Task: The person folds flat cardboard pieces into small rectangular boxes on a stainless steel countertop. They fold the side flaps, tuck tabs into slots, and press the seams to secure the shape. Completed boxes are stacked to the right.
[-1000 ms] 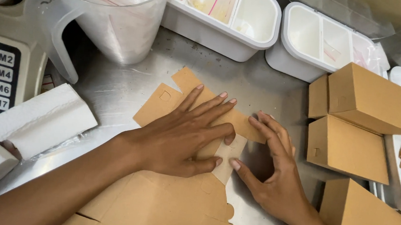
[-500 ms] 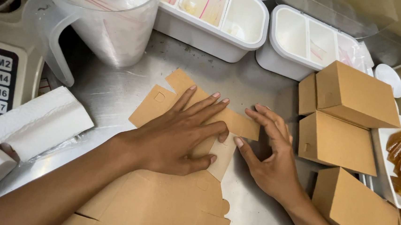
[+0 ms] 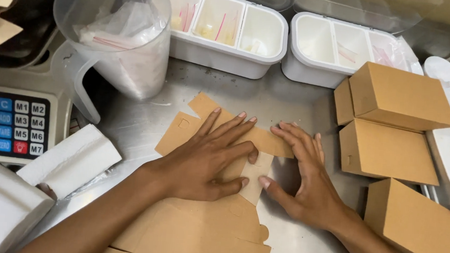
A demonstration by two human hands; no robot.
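Since a moment ago the two hands have hardly shifted on the cardboard; mostly the head has dipped closer, so the whole bench (image 3: 300, 103) fills more of the view. The steel bench carries the flat brown box blank (image 3: 218, 142), unfolded, lying in the middle with another flat blank (image 3: 196, 238) nearer the person. To the right stand three folded brown boxes (image 3: 394, 128), close together. At the back sit two white divided containers (image 3: 226, 31) and a clear plastic jug (image 3: 120, 34) stuffed with small bags; a keypad scale (image 3: 9, 122) is at the left. The left hand (image 3: 207, 159) lies spread flat on the blank, fingers released and pressing down. The right hand (image 3: 311, 182) rests just beside it, fingers flat on a flap edge, thumb against the lighter panel, grasping nothing. The blank looks light, thin and stiff along its panels but ready to bend at its creases; it would slide easily on steel, so I'd judge it best held down by a flat palm and lifted at the flap edges.
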